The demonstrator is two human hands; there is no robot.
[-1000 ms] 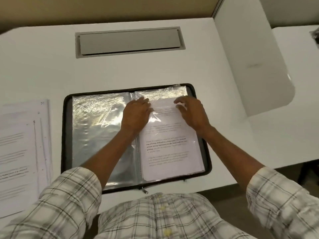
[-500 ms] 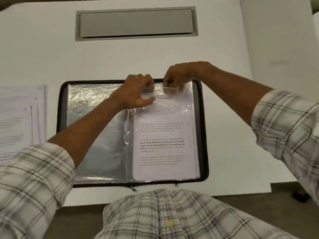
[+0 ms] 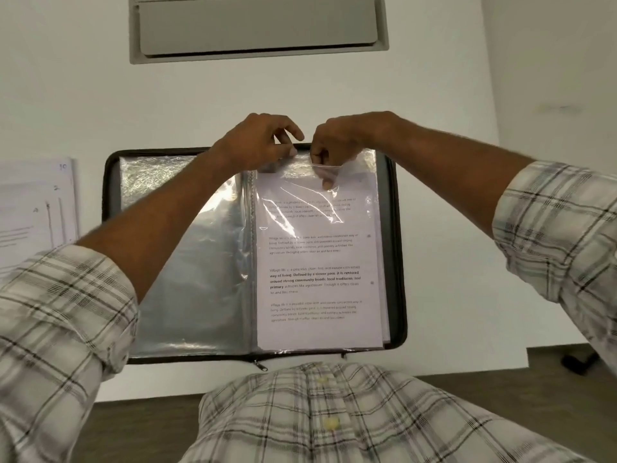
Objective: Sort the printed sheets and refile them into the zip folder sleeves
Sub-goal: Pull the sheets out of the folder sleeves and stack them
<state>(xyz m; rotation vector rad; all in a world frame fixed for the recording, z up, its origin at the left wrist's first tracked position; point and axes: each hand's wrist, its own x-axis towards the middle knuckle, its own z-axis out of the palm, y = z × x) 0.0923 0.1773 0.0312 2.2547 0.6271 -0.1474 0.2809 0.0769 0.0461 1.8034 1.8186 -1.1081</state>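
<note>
Step in hand: refiling, working the mouth of the clear sleeve (image 3: 329, 177) on the right-hand page of the open zip folder (image 3: 399, 262). Both hands are at the far top edge, close together but not touching. The right hand (image 3: 337, 142) pinches a lifted flap of the clear film between thumb and fingertips, with the film puckered and pulled up under the pinch. The left hand (image 3: 257, 145) has its fingers curled on the same top edge just beside it, on the spine side; it looks like a pinch on the film, but the contact is partly hidden by the knuckles. The printed sheet (image 3: 317, 279) lies flat directly below the right pinch, running from just under it toward the person, text side up. It looks seated in the sleeve, though I cannot tell whether its top edge is fully under the film. My guess at the next move: spread the mouth and check or push the sheet home, then let the film drop flat. That needs a light pull, since the film is thin and creases easily. Empty sleeves (image 3: 187, 279) lie below and left of the left grip. The loose sheets (image 3: 33, 212) waiting to be filed sit on the desk (image 3: 450, 228), well left of both grips and outside the folder.
</note>
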